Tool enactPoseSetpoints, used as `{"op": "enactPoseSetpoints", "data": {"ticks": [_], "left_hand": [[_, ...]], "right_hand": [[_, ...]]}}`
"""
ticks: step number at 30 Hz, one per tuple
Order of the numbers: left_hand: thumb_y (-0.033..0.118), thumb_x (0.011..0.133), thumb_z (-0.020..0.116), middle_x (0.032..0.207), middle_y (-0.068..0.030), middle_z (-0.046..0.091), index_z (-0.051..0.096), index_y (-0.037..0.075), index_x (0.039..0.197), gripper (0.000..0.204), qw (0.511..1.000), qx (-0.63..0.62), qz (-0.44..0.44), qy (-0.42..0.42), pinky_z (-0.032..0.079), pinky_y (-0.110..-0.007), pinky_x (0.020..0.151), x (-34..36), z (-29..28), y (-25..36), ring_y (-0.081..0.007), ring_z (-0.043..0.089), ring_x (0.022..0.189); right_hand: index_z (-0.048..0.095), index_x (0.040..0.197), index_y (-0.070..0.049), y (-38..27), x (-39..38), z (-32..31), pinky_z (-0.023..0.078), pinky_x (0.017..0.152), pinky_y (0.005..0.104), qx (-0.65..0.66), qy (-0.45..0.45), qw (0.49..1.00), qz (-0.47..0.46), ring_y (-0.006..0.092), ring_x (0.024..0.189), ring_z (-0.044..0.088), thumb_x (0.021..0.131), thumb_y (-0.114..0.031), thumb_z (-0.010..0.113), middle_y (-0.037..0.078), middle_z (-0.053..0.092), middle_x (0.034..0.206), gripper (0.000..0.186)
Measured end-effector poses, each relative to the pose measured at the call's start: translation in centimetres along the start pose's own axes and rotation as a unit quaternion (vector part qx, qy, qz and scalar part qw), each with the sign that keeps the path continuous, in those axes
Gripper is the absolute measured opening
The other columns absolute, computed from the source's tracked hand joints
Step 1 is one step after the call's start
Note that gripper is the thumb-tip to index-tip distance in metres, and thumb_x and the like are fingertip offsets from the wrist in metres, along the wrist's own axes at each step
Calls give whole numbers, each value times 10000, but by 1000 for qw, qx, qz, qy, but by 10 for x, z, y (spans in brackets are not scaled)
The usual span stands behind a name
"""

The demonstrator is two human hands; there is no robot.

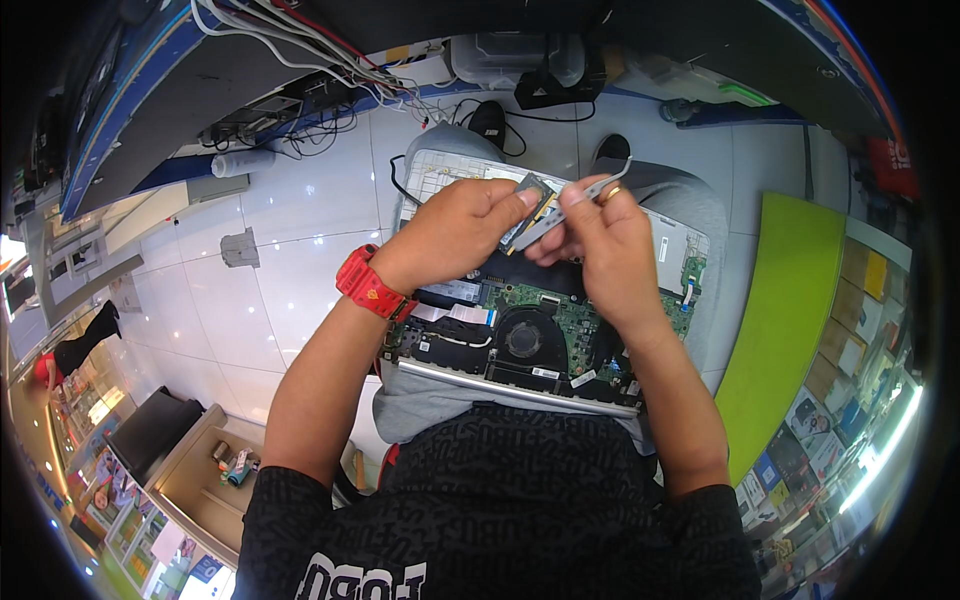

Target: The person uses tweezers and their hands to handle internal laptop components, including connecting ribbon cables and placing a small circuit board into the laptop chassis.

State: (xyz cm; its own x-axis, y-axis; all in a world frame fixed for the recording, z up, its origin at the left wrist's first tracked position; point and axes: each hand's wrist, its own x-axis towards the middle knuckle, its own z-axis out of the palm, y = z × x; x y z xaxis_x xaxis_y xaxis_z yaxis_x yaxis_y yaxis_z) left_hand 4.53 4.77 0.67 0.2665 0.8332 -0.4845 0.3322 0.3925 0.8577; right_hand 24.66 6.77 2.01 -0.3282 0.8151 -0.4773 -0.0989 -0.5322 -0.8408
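Observation:
An opened laptop [462,340] lies across my lap with its green circuit board and round black fan [525,340] exposed. My left hand [460,228] is closed on a small memory module [537,186], pinching it between thumb and fingers above the laptop. My right hand [612,245] is closed on a slim grey tool [606,183] with a bent end, whose broader end lies along the module. The fingers of my right hand partly hide the tool's middle. A red watch [366,283] sits on my left wrist.
Shelves with loose cables [300,115] stand ahead on the left. A clear plastic box [515,60] is at the far middle. A lime-green panel [785,310] and a display case [850,350] stand to the right. An open drawer [205,440] is at the lower left.

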Motion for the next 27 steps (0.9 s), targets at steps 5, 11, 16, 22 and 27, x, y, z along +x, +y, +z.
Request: {"op": "enactPoseSetpoints", "data": {"ticks": [5, 11, 16, 22, 27], "left_hand": [[383, 1117, 539, 724, -83, 623, 700, -20, 929, 473, 1000, 11, 15, 17, 462, -346, 668, -1, 0, 3, -171, 550, 685], [378, 1111, 539, 691, -134, 628, 696, -26, 887, 487, 999, -3, 34, 36, 470, -380, 660, -1, 2, 4, -213, 571, 649], [381, 1115, 533, 699, -131, 638, 694, -26, 895, 489, 999, 3, 30, 31, 474, -378, 665, -1, 1, 4, -211, 575, 653], [390, 1139, 512, 749, -1, 576, 679, -21, 987, 470, 1000, -6, 24, 5, 441, -295, 667, -2, -1, 9, -90, 486, 733], [380, 1120, 526, 735, -121, 676, 709, -13, 931, 473, 999, 7, 28, 30, 489, -369, 678, -2, 1, 7, -201, 592, 665]], "right_hand": [[552, 1149, 33, -1, 6, -5, 600, 639, 272, -3, 10, 1000, -11, 180, 715, 742, 1118, -242, 575, 120, 704, 809, 278], [552, 1147, 34, -4, 8, -7, 603, 633, 275, -7, 13, 1000, 11, 193, 716, 749, 1117, -259, 576, 126, 710, 816, 296], [555, 1140, 32, -2, 2, -5, 597, 628, 275, -19, -12, 1000, 17, 194, 708, 749, 1116, -262, 579, 122, 709, 802, 296], [559, 1129, 31, -3, -1, 1, 580, 617, 264, -9, -9, 1000, 23, 183, 694, 738, 1116, -250, 580, 112, 701, 780, 282], [568, 1128, 29, -5, 0, 0, 581, 625, 262, -28, -2, 999, 36, 184, 692, 738, 1118, -268, 576, 114, 708, 772, 297]]}}
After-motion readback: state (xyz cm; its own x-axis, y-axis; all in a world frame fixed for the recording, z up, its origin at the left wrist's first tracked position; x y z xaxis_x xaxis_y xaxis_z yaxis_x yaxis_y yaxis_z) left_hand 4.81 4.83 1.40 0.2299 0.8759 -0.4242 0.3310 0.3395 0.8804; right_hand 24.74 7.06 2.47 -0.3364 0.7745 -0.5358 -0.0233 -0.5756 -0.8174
